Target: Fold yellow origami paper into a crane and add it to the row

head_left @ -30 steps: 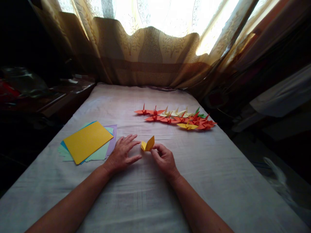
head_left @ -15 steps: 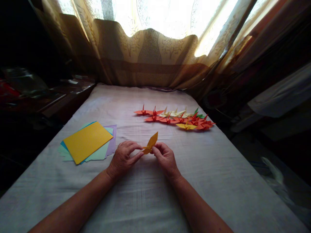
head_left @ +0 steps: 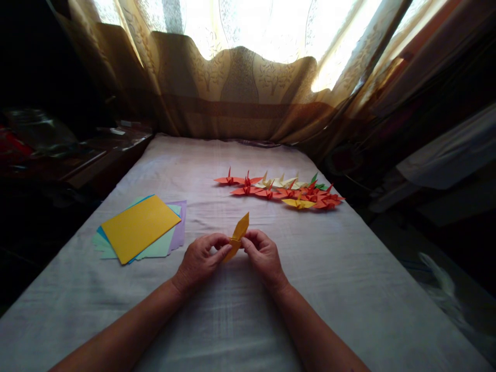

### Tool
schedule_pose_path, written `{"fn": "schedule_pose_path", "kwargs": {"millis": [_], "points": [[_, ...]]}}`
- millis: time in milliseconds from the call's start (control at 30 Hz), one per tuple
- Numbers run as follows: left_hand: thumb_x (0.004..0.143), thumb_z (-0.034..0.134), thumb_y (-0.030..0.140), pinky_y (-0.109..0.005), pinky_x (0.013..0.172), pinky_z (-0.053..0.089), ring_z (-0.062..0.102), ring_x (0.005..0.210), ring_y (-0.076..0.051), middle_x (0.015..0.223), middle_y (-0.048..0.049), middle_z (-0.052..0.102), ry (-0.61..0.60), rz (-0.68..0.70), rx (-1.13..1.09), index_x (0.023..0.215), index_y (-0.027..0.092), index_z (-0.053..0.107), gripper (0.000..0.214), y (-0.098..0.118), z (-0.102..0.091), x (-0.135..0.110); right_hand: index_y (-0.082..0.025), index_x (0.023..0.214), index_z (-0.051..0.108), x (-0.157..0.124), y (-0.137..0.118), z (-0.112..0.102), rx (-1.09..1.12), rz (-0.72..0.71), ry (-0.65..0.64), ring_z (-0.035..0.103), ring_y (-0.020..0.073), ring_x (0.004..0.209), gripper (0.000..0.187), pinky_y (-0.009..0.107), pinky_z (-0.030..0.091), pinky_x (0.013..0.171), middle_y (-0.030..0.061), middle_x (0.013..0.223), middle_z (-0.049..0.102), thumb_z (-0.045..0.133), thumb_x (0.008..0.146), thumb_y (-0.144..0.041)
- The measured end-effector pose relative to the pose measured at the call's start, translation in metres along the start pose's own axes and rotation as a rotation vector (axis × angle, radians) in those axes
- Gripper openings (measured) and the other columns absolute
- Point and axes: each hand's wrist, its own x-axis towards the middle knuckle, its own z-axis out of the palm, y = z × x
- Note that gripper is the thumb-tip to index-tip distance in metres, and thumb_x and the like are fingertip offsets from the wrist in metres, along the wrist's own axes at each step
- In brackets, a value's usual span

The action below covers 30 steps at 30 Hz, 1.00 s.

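A small folded yellow-orange paper piece (head_left: 238, 233) stands tilted between my two hands, just above the white cloth. My left hand (head_left: 201, 261) pinches its lower left side with curled fingers. My right hand (head_left: 262, 256) pinches the lower right side. A stack of flat coloured sheets (head_left: 139, 228), yellow on top, lies on the cloth to the left of my left hand. A row of finished paper cranes (head_left: 282, 190) in red, orange, yellow, cream and green lies farther away, to the right.
The white cloth (head_left: 248, 310) covers a long flat surface that ends at a patterned curtain (head_left: 240, 88) below a bright window. Dark furniture with clutter (head_left: 58, 150) stands along the left side. The right side drops into shadow.
My left hand rose from lying flat on the cloth and closed on the folded paper. Both hands lifted the piece and turned it more upright.
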Motion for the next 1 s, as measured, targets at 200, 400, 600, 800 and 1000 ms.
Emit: {"fn": "schedule_pose_path", "kwargs": {"millis": [200,400,600,800,1000], "points": [[0.084,0.063,0.035,-0.025,0.067,0.054,0.070,0.076,-0.017,0.086,-0.0028,0.075,-0.031,-0.083,-0.103,0.103,0.020,0.073,0.026,-0.004,0.001,-0.001,-0.021,0.085,0.067,0.000,0.000,0.000,0.037,-0.023,0.008,0.071,0.0165,0.078,0.015,0.030,0.058,0.076,0.0001,0.083,0.074,0.071,0.077,-0.034],[0.084,0.061,0.036,-0.021,0.061,0.051,0.067,0.068,-0.015,0.077,-0.0014,0.074,-0.044,-0.115,-0.132,0.105,0.020,0.074,0.030,-0.004,0.001,0.000,-0.021,0.084,0.067,0.002,0.002,-0.002,0.036,-0.015,0.016,0.070,0.0177,0.080,0.018,0.031,0.057,0.078,0.0003,0.083,0.074,0.072,0.077,-0.037],[0.084,0.062,0.034,-0.022,0.064,0.051,0.067,0.070,-0.015,0.081,-0.0016,0.075,-0.019,-0.079,-0.093,0.103,0.021,0.075,0.026,-0.007,0.000,0.000,-0.021,0.089,0.068,0.002,0.008,-0.005,-0.055,-0.034,0.030,0.070,0.0183,0.079,0.021,0.031,0.056,0.075,0.0024,0.083,0.074,0.069,0.079,-0.040],[0.087,0.061,0.029,-0.023,0.069,0.052,0.067,0.074,-0.014,0.085,-0.0017,0.074,0.009,0.091,-0.033,0.103,0.023,0.074,0.022,-0.008,-0.002,-0.001,-0.020,0.097,0.067,0.003,0.013,-0.009,-0.173,-0.076,0.044,0.069,0.0183,0.079,0.023,0.031,0.056,0.074,0.0023,0.083,0.073,0.065,0.083,-0.039],[0.091,0.057,0.025,-0.024,0.069,0.051,0.066,0.075,-0.015,0.083,-0.0029,0.072,-0.019,0.199,0.051,0.105,0.022,0.073,0.022,-0.011,-0.003,0.000,-0.021,0.105,0.065,0.004,0.017,-0.012,-0.178,-0.077,0.046,0.070,0.0196,0.082,0.028,0.031,0.057,0.076,0.0027,0.085,0.072,0.064,0.083,-0.038]]}}
